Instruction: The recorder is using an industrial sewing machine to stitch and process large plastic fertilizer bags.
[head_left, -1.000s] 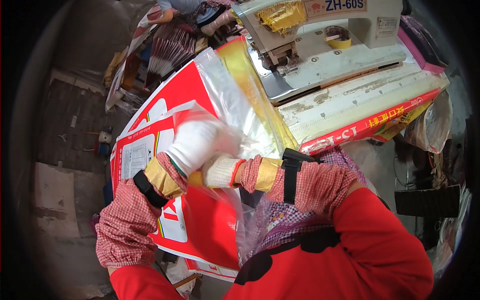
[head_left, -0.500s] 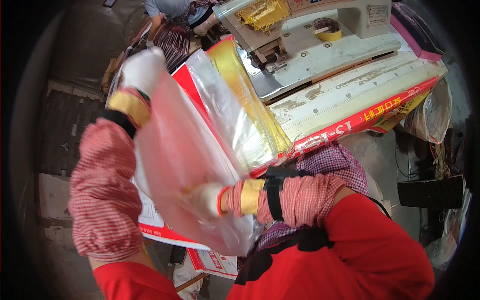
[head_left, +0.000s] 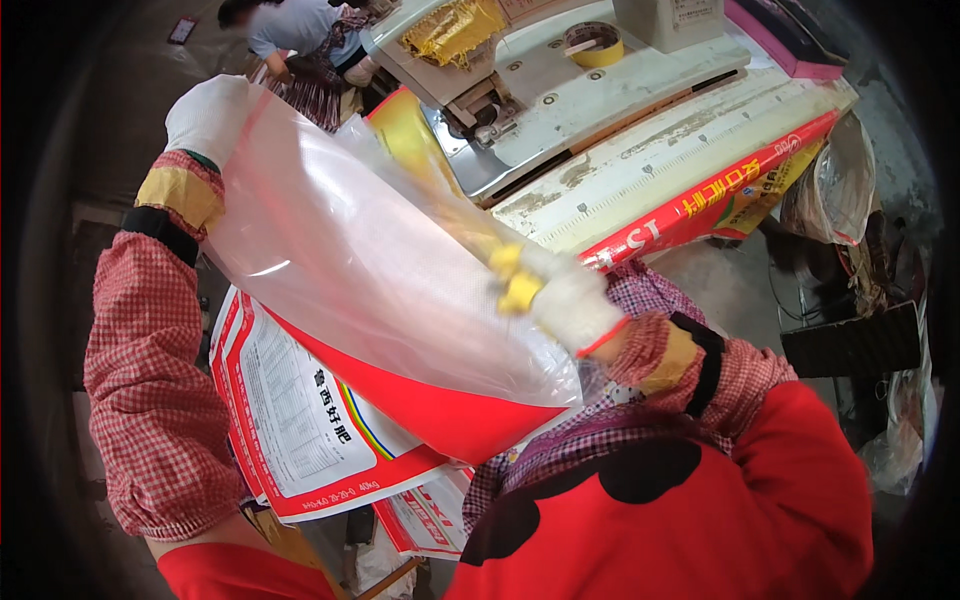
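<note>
My left hand (head_left: 208, 118), in a white glove, is closed on the upper left corner of a translucent plastic liner (head_left: 350, 220). The liner spreads slanting down to the right, over a sack with a red band (head_left: 400, 395). My right hand (head_left: 565, 300), white-gloved with yellow wraps on its fingers, is over the liner's right side. Motion blurs its fingertips, so whether they grip anything is unclear. Below the liner lies a printed white-and-red sack (head_left: 310, 420). Partly behind the liner is a yellow sack (head_left: 412, 140).
A sewing machine (head_left: 540, 110) stands at the far side on a worn table edge (head_left: 640, 190), with a roll of yellow tape (head_left: 592, 46) on its bed. Red printed sheeting (head_left: 700, 205) covers the table's front. Another person (head_left: 310, 35) sits at the upper left.
My right hand has moved right and away from me, off the liner's middle. My left hand has shifted left, and the liner is spread wider, baring the printed sack beneath.
</note>
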